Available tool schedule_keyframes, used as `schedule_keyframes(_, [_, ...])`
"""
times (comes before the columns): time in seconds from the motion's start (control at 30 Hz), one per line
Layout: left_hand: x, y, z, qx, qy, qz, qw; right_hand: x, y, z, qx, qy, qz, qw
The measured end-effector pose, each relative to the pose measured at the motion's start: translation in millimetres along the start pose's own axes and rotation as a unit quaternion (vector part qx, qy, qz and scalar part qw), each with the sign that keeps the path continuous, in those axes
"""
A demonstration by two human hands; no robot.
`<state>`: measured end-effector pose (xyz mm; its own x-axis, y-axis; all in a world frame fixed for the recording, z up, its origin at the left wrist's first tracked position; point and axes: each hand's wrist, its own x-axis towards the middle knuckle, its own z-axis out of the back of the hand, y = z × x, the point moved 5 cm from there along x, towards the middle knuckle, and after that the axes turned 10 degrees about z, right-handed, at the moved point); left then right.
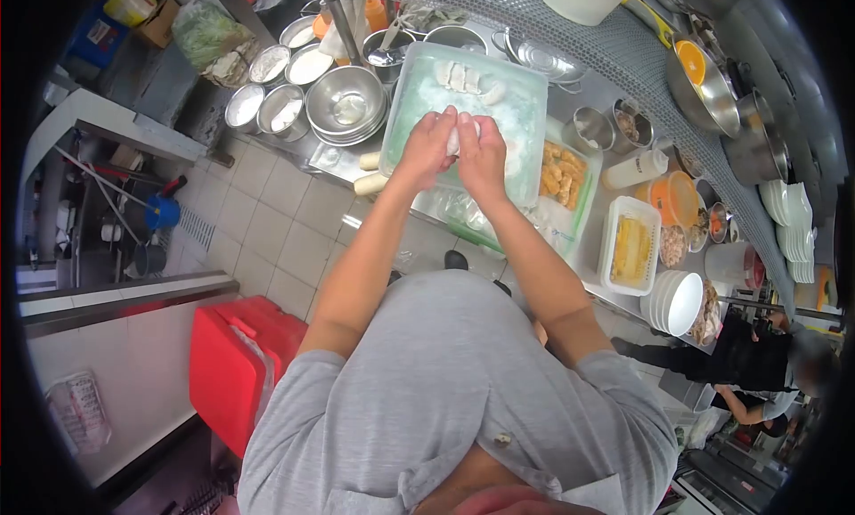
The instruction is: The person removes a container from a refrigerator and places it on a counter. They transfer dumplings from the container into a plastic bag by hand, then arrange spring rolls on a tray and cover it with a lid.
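Left hand (428,147): pinching one end of the white dumpling (456,139).
Right hand (482,154): gripping its other end.
Dumpling: hovering between both hands, over the floured plastic tray (525,92).

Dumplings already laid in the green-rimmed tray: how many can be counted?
4 show in the tray, in a row along its far edge. The left hand and right hand pinch another and may hide more.
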<state>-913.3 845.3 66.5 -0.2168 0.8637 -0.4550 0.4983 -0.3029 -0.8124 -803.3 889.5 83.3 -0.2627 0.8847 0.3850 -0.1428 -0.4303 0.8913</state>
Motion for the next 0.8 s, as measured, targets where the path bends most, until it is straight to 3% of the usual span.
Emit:
schedule_keyframes(0.27, [5, -14, -4, 0.0, 0.019, -0.019, 1.0, 1, -5, -9, 0.127, -0.049, -0.085, 0.987])
schedule_keyframes(0.37, [10, -17, 3, -0.047, 0.051, -0.005, 0.998, -2, -2, -14, 0.314, -0.102, -0.179, 0.927])
schedule_keyframes(0.43, [14, -18, 8, -0.042, 0.035, -0.016, 0.998, 6, 0, -13, 0.229, -0.046, -0.137, 0.963])
schedule_keyframes(0.5, [14, -24, 20, 0.09, -0.048, -0.073, 0.992, 15, -3, -7, 0.1, 0.026, -0.081, 0.991])
schedule_keyframes(0.57, [16, -34, 36, 0.237, -0.1, -0.126, 0.958, 17, -13, 6, 0.004, 0.08, -0.114, 0.99])
schedule_keyframes(0.63, [18, -27, 37, 0.352, -0.087, -0.111, 0.926, 15, -44, 13, -0.088, 0.126, -0.127, 0.98])
schedule_keyframes(0.73, [22, -14, 27, 0.521, -0.093, -0.143, 0.836, -5, -58, 6, -0.125, 0.166, -0.161, 0.965])
schedule_keyframes(0.8, [28, -7, 15, 0.608, -0.11, -0.181, 0.765, -10, -58, 1, -0.194, 0.172, -0.121, 0.958])
